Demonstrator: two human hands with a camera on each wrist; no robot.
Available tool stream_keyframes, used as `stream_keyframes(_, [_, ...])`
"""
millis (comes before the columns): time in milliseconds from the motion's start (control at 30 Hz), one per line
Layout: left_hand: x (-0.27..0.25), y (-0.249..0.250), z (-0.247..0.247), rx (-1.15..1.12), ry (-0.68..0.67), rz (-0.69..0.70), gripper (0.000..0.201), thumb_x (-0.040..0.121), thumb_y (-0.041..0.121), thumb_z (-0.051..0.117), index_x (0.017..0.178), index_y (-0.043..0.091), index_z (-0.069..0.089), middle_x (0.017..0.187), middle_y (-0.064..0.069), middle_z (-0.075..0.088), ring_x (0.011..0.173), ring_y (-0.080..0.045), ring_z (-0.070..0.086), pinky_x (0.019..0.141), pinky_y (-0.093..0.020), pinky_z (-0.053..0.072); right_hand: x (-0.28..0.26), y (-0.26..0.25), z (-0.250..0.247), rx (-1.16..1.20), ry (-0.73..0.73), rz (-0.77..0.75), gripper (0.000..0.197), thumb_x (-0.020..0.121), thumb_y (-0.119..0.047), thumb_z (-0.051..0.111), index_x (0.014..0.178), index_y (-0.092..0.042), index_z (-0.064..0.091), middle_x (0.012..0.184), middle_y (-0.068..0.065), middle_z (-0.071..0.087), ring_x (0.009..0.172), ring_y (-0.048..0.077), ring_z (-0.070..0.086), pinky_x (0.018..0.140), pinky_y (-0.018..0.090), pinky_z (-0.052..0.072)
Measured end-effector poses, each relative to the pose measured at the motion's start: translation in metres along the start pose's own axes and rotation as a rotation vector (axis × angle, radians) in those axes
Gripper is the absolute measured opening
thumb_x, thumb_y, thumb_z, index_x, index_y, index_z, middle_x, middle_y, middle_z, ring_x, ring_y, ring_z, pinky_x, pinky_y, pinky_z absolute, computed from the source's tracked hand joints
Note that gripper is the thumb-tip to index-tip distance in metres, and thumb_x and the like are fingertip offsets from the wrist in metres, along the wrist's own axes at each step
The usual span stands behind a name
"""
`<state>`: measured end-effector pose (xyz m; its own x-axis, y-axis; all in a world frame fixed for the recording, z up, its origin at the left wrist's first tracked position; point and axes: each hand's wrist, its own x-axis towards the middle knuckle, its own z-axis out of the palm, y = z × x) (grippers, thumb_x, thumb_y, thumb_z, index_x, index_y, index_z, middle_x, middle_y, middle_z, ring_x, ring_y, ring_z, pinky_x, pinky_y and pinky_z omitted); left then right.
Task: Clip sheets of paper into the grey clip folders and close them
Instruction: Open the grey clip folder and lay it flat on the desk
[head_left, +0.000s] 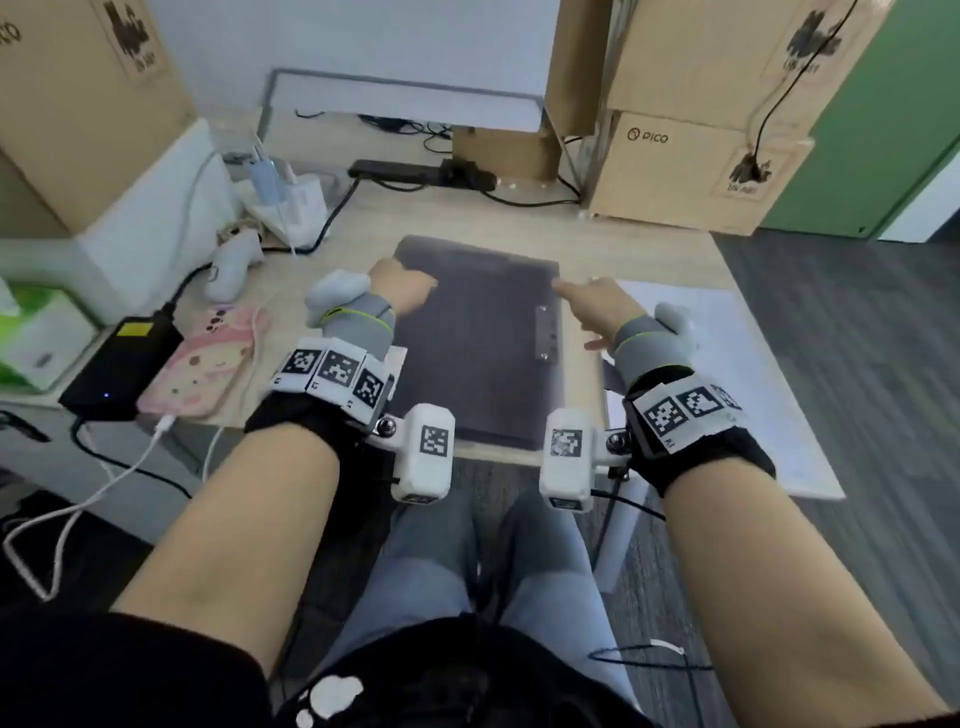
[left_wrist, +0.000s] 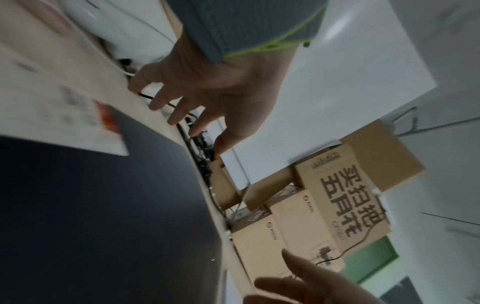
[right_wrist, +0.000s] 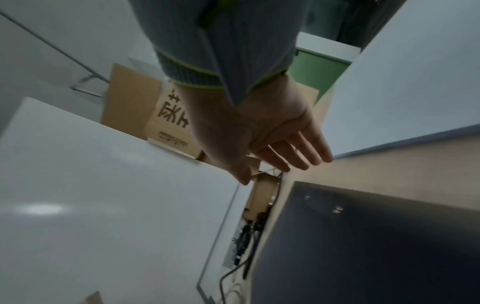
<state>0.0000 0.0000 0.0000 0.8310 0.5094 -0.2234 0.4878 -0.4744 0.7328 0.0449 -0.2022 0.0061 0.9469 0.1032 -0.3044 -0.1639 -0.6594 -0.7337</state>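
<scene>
On the table (head_left: 623, 249) lies the grey clip folder (head_left: 478, 343), closed, between both hands. Left hand (head_left: 402, 291) and right hand (head_left: 597, 306) hover with relaxed, empty fingers, probably readying to lift its cover; loose paper (head_left: 727, 364) waits right.

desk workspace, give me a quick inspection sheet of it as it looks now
surface: light wooden desk.
job's things: grey clip folder flat and closed; white paper sheets to its right.
clutter: pink phone, black power brick, white controller.
hands: left hand and right hand open above the folder's far corners.
cables: white charging cable; black leads at the back.
surroundings: cardboard boxes, green wall panel.
</scene>
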Motion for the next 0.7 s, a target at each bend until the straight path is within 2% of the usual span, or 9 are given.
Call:
stream_keyframes(67, [-0.008, -0.019, 0.003, 0.026, -0.005, -0.075, 0.050, 0.085, 0.021, 0.056, 0.128, -0.001, 0.050, 0.128, -0.014, 0.058, 0.116, -0.033, 0.055, 0.097, -0.036, 0.044, -0.009, 0.018, 0.006, -0.024, -0.020, 0.049, 0.052, 0.093, -0.037, 0.046, 0.129, 0.001, 0.047, 0.106, 0.009, 0.045, 0.103, 0.030, 0.050, 0.096, 0.044, 0.047])
stream_keyframes(133, [-0.006, -0.039, 0.007, 0.047, -0.012, -0.151, 0.058, 0.080, 0.025, 0.058, 0.131, 0.002, 0.046, 0.132, -0.015, 0.056, 0.119, -0.035, 0.054, 0.103, -0.040, 0.044, -0.013, 0.033, 0.015, 0.048, -0.111, 0.098, 0.047, 0.093, -0.034, 0.048, 0.129, -0.004, 0.047, 0.110, 0.008, 0.046, 0.101, 0.027, 0.049, 0.088, 0.041, 0.049])
stream_keyframes(233, [-0.005, -0.049, 0.008, 0.040, 0.050, -0.153, 0.055, 0.077, 0.024, 0.062, 0.125, 0.001, 0.050, 0.123, -0.017, 0.060, 0.112, -0.037, 0.058, 0.098, -0.042, 0.048, -0.013, 0.044, 0.025, 0.231, -0.149, 0.113, 0.035, 0.092, -0.029, 0.053, 0.117, -0.005, 0.055, 0.108, 0.009, 0.050, 0.095, 0.024, 0.051, 0.078, 0.036, 0.048])
stream_keyframes(367, [-0.005, -0.037, -0.001, -0.113, 0.132, -0.124, 0.038, 0.078, 0.019, 0.065, 0.109, 0.000, 0.053, 0.111, -0.014, 0.059, 0.105, -0.032, 0.059, 0.089, -0.040, 0.049, -0.009, 0.046, 0.020, 0.296, -0.023, 0.089, 0.027, 0.086, -0.024, 0.061, 0.105, -0.008, 0.051, 0.079, 0.006, 0.049, 0.068, 0.023, 0.048, 0.058, 0.028, 0.041])
stream_keyframes(433, [-0.007, -0.029, -0.002, -0.275, 0.150, -0.110, 0.011, 0.081, 0.010, 0.060, 0.077, 0.008, 0.050, 0.099, -0.015, 0.061, 0.093, -0.033, 0.063, 0.083, -0.042, 0.051, -0.004, 0.046, 0.013, 0.294, 0.037, 0.071, 0.026, 0.080, -0.024, 0.065, 0.098, -0.013, 0.049, 0.082, 0.006, 0.049, 0.077, 0.023, 0.047, 0.064, 0.029, 0.039])
stream_keyframes(500, [-0.011, -0.022, 0.005, -0.384, 0.165, -0.083, 0.025, 0.082, 0.004, 0.054, 0.064, 0.015, 0.041, 0.079, -0.011, 0.058, 0.071, -0.029, 0.060, 0.074, -0.041, 0.053, 0.002, 0.050, 0.005, 0.353, 0.106, 0.064, 0.026, 0.072, -0.022, 0.068, 0.089, -0.017, 0.049, 0.085, 0.005, 0.048, 0.082, 0.023, 0.045, 0.068, 0.030, 0.040])
stream_keyframes(567, [-0.017, -0.014, 0.014, -0.430, 0.153, -0.061, 0.024, 0.082, 0.003, 0.050, 0.063, 0.016, 0.045, 0.076, -0.010, 0.057, 0.060, -0.025, 0.056, 0.066, -0.037, 0.052, 0.006, 0.054, -0.004, 0.424, 0.188, 0.054, 0.032, 0.065, -0.016, 0.066, 0.095, -0.018, 0.056, 0.088, 0.006, 0.054, 0.087, 0.026, 0.054, 0.074, 0.034, 0.050])
stream_keyframes(633, [-0.021, -0.006, 0.025, -0.454, 0.129, -0.023, 0.016, 0.079, 0.009, 0.050, 0.065, 0.018, 0.050, 0.079, -0.010, 0.061, 0.067, -0.029, 0.060, 0.072, -0.041, 0.055, 0.004, 0.060, -0.013, 0.452, 0.280, 0.047, 0.052, 0.070, -0.006, 0.062, 0.121, -0.010, 0.056, 0.101, 0.007, 0.062, 0.103, 0.031, 0.062, 0.092, 0.043, 0.053])
stream_keyframes(700, [-0.022, -0.002, 0.035, -0.441, 0.102, -0.018, 0.011, 0.072, 0.019, 0.050, 0.079, 0.018, 0.059, 0.085, -0.010, 0.067, 0.078, -0.032, 0.066, 0.078, -0.041, 0.056, 0.003, 0.068, -0.019, 0.444, 0.349, 0.047, 0.056, 0.072, 0.000, 0.057, 0.127, -0.007, 0.053, 0.100, 0.004, 0.063, 0.109, 0.033, 0.063, 0.095, 0.047, 0.052])
